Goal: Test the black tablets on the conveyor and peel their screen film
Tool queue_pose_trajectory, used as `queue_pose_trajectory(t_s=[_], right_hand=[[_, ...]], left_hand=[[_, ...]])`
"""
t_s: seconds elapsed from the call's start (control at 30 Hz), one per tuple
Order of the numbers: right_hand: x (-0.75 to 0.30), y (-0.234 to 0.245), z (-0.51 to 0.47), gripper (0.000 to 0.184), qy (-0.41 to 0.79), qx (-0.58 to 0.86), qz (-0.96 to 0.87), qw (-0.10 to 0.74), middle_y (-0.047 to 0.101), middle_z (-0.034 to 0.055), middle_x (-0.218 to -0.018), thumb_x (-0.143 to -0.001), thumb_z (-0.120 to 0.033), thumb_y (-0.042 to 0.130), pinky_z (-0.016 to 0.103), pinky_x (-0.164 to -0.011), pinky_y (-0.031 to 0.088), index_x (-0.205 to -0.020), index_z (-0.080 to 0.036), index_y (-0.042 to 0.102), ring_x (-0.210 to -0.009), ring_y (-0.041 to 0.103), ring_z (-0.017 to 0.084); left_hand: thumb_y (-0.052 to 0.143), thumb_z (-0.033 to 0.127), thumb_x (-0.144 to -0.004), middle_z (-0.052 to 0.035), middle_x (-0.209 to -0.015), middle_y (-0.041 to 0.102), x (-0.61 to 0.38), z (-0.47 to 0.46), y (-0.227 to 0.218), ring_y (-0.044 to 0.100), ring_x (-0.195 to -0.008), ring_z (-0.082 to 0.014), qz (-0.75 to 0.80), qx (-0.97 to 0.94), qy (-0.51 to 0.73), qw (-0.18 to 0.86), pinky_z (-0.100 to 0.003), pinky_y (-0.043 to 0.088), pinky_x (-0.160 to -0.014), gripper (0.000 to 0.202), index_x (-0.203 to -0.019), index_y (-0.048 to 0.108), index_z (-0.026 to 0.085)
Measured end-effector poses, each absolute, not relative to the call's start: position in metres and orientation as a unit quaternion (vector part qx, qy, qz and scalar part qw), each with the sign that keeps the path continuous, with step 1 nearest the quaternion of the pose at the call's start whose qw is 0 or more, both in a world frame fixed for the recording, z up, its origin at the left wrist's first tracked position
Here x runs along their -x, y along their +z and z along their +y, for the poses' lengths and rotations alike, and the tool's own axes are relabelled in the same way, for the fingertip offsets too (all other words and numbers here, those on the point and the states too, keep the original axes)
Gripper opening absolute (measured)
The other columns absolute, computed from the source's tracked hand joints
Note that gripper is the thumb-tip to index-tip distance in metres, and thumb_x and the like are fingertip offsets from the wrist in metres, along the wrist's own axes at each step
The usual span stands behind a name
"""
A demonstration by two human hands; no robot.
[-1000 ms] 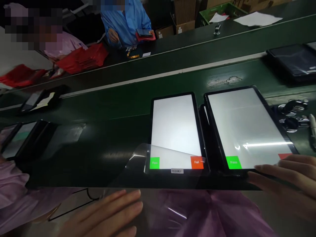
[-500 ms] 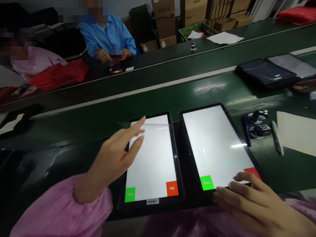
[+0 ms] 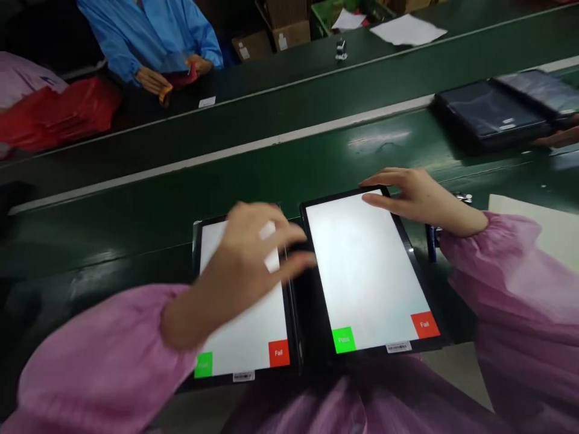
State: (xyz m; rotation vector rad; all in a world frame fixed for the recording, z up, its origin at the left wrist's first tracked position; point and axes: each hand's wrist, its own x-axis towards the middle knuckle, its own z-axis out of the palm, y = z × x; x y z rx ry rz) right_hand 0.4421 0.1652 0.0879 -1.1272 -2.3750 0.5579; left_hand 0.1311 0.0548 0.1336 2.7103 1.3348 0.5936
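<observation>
Two tablets with lit white screens lie side by side on the green bench. Each has a green box at its lower left and a red "Fail" box at its lower right. My left hand (image 3: pixel 246 259), motion-blurred, hovers over the left tablet (image 3: pixel 253 337) with thumb and fingers apart, hiding the middle of its screen. At the top right corner of the right tablet (image 3: pixel 366 271) is my right hand (image 3: pixel 416 196), fingers stretched out along the top edge and thumb over the screen. I cannot tell how firmly it touches.
Dark tablets (image 3: pixel 493 108) lie at the right, with another person's hand (image 3: pixel 561 137) beside them. A blue pen (image 3: pixel 431 244) and a pale sheet (image 3: pixel 543 232) are near my right sleeve. Across the bench, a person in blue (image 3: pixel 154 36) handles something red; red bags (image 3: pixel 67 114) lie at left.
My right hand has gone from the right tablet's bottom edge to its top right corner. My left hand has moved right and lower over the left tablet. The view has tilted down.
</observation>
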Motion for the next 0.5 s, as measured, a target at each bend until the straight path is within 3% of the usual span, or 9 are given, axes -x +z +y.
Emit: queue_pose_trajectory(t_s=[0.1, 0.17, 0.23, 0.37, 0.5], right_hand=[[-0.442, 0.089, 0.164, 0.043, 0.234, 0.429, -0.841, 0.233, 0.078, 0.0096, -0.11, -0.097, -0.056, 0.062, 0.036, -0.066, 0.055, -0.114, -0.021, 0.081, -0.081, 0.073, 0.025], [-0.443, 0.09, 0.16, 0.04, 0.233, 0.434, -0.833, 0.251, 0.078, 0.0091, -0.11, -0.097, -0.054, 0.063, 0.035, -0.063, 0.054, -0.112, -0.023, 0.082, -0.079, 0.073, 0.024], [-0.443, 0.089, 0.158, 0.038, 0.229, 0.437, -0.83, 0.26, 0.078, 0.0092, -0.111, -0.098, -0.053, 0.063, 0.035, -0.062, 0.054, -0.114, -0.023, 0.082, -0.075, 0.072, 0.023], [-0.443, 0.084, 0.152, 0.037, 0.223, 0.437, -0.824, 0.283, 0.078, 0.0101, -0.115, -0.099, -0.047, 0.061, 0.033, -0.059, 0.053, -0.119, -0.021, 0.08, -0.078, 0.073, 0.023], [-0.45, 0.083, 0.14, 0.032, 0.199, 0.453, -0.804, 0.329, 0.075, 0.0108, -0.123, -0.1, -0.041, 0.061, 0.029, -0.052, 0.05, -0.119, -0.022, 0.079, -0.092, 0.073, 0.024]], left_hand=[[0.057, 0.027, -0.104, 0.004, -0.07, 0.052, -0.165, -0.003, 0.135, 0.052, -0.071, -0.0134, 0.294, -0.934, 0.194, 0.065, -0.044, 0.049, -0.105, 0.035, -0.071, 0.057, 0.019], [0.056, 0.005, -0.096, 0.0047, -0.065, 0.047, -0.181, -0.03, 0.127, 0.043, -0.064, -0.0121, 0.302, -0.933, 0.188, 0.045, -0.042, 0.051, -0.096, 0.036, -0.063, 0.053, 0.018], [0.058, -0.006, -0.087, 0.004, -0.063, 0.047, -0.187, -0.044, 0.115, 0.041, -0.063, -0.0125, 0.321, -0.924, 0.206, 0.015, -0.041, 0.052, -0.088, 0.036, -0.061, 0.053, 0.018], [0.063, -0.004, -0.088, 0.0032, -0.066, 0.052, -0.185, -0.05, 0.102, 0.046, -0.068, -0.0138, 0.309, -0.925, 0.222, 0.002, -0.043, 0.05, -0.086, 0.027, -0.07, 0.064, 0.015], [0.05, -0.001, -0.096, 0.002, -0.077, 0.059, -0.18, -0.022, 0.114, 0.052, -0.074, -0.0136, 0.225, -0.949, 0.22, 0.006, -0.043, 0.048, -0.086, 0.03, -0.079, 0.069, 0.015]])
